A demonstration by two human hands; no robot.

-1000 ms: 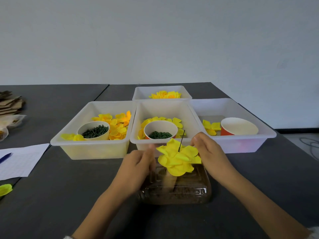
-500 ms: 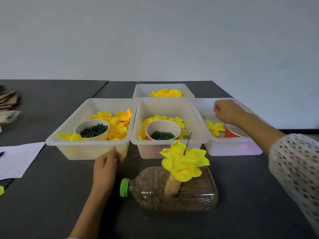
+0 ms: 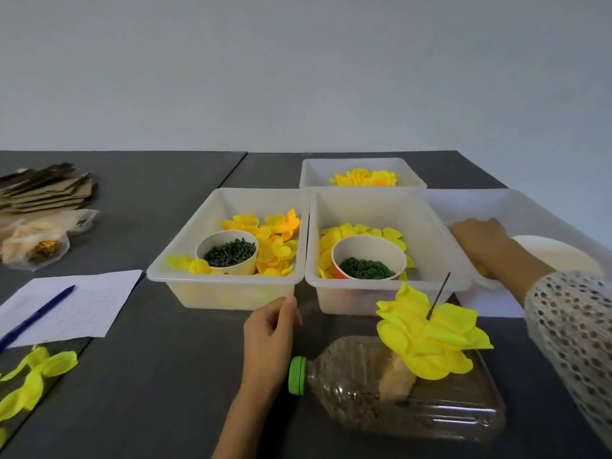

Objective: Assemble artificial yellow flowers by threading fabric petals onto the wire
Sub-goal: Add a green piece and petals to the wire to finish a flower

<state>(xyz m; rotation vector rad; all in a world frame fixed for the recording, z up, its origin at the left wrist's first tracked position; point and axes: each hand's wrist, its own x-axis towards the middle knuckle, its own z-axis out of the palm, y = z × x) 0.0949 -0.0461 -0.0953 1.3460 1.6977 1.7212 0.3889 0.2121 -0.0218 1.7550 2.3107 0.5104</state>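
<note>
Reaching into the right bin (image 3: 516, 207) at the right edge of the frame, the right hand (image 3: 480, 238) lies knuckles-up over the bin floor beside a white cup (image 3: 556, 255); its fingertips are hidden, so I cannot tell whether they already pinch a petal. A scrap of yellow shows just under the wrist. The left hand (image 3: 270, 329) rests on the counter (image 3: 165, 392) at lower centre, fingers loosely curled, holding nothing, just in front of the left bin (image 3: 225, 293) and near the green cap (image 3: 297, 376) of the bottle (image 3: 430, 412).

The flower (image 3: 427, 332) sits low and right of centre, its petals stacked on the wire (image 3: 438, 294), which pokes up bare above them and is stood in the bottle lying on its side.

The step in hand looks to be fetching the next petal. To do it well, take one piece only, pinched near its middle so the hole can be found. The left hand would do best steadying the bottle or the wire below the petals, since a thin wire likely sways when pressed. Bring the petal down straight over the tip and slide it snug against the stack without crushing the layers beneath.
</note>
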